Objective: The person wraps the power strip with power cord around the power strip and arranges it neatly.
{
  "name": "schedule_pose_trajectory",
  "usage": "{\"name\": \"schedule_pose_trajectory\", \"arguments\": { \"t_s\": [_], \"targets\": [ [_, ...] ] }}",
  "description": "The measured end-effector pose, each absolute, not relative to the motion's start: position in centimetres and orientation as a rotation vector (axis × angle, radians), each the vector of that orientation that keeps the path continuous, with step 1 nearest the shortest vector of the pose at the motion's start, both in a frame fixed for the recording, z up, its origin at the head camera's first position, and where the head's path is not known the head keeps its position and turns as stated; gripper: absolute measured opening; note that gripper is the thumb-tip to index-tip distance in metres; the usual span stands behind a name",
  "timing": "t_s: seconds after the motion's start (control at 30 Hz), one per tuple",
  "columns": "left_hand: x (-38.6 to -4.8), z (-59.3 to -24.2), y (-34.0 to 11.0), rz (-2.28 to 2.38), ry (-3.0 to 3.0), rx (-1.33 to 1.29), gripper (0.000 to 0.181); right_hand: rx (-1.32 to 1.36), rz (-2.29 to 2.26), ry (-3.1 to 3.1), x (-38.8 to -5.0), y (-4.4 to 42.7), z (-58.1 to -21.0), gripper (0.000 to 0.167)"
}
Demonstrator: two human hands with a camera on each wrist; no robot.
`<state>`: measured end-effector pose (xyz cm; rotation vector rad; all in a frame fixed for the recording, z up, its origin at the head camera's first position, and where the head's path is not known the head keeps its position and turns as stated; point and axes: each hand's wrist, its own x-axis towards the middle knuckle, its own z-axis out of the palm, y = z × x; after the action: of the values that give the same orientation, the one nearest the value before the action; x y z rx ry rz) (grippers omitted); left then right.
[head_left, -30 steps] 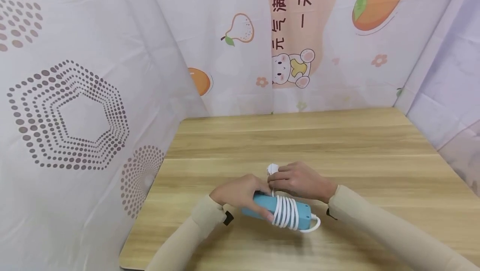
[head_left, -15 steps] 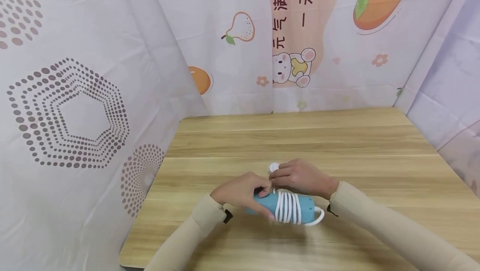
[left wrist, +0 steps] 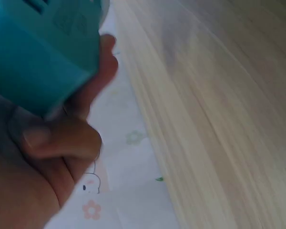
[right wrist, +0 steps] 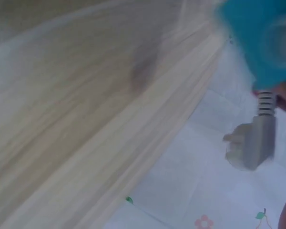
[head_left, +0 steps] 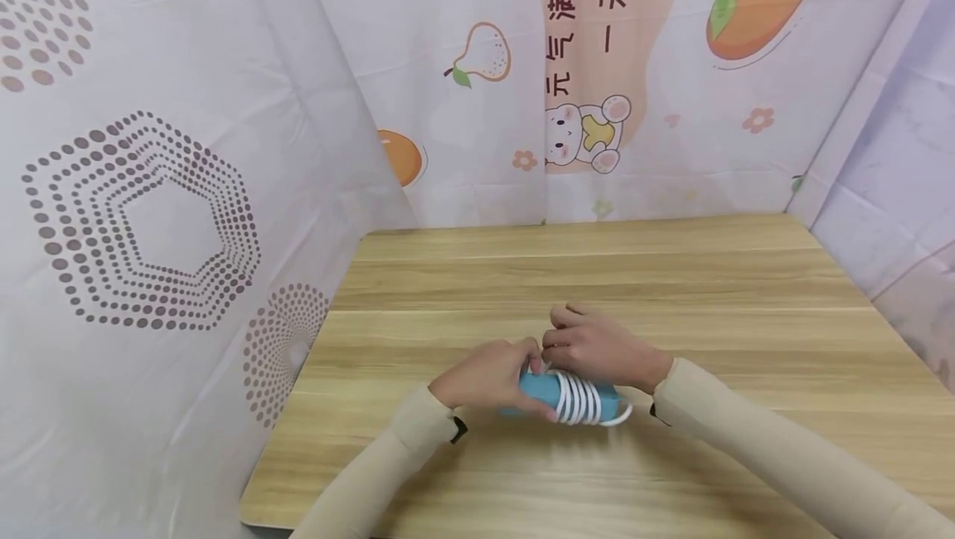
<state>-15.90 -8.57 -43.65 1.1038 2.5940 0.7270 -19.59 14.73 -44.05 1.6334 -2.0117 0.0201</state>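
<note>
A blue power strip (head_left: pixel 541 390) is held above the table, its white cord (head_left: pixel 580 400) wound round it in several turns. My left hand (head_left: pixel 485 376) grips its left end, thumb along the near side. In the left wrist view the end of the power strip (left wrist: pixel 38 57) shows socket slots, with curled fingers beneath. My right hand (head_left: pixel 599 350) is just behind the power strip, fingers curled on the cord near the plug. The white plug (right wrist: pixel 258 143) shows beside the fingers in the right wrist view; in the head view the hand hides it.
The wood-grain table (head_left: pixel 477 290) extends around both hands. A white printed cloth (head_left: pixel 448 141) hangs along its back edge, and another patterned cloth (head_left: pixel 172 406) stands along the left side.
The power strip has moved slightly up and away, with its wound cord turned. My right hand has rolled over, and the plug, seen before beside its fingers, is hidden in the head view.
</note>
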Motion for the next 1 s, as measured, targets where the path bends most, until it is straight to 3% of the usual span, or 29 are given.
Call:
{"name": "schedule_pose_trajectory", "arguments": {
  "t_s": [0.13,0.43,0.9,1.0],
  "targets": [
    [-16.4,-44.3,-8.3,0.656,2.654,1.037,0.067,1.57,-0.159,-2.078,-19.2,14.6,-43.8,0.01],
    [-17.1,-45.5,-7.7,0.641,2.631,1.066,0.042,1.484,-0.359,-2.109,-19.0,14.2,-43.7,0.007],
    [-18.8,-47.7,-7.7,0.554,2.759,1.003,0.046,1.418,-0.483,-2.174,-20.5,12.7,-44.8,0.005],
    [-19.4,-48.1,-7.8,0.53,2.774,1.012,0.056,1.403,-0.461,-2.255,-21.1,12.6,-44.8,0.005]
  ]
}}
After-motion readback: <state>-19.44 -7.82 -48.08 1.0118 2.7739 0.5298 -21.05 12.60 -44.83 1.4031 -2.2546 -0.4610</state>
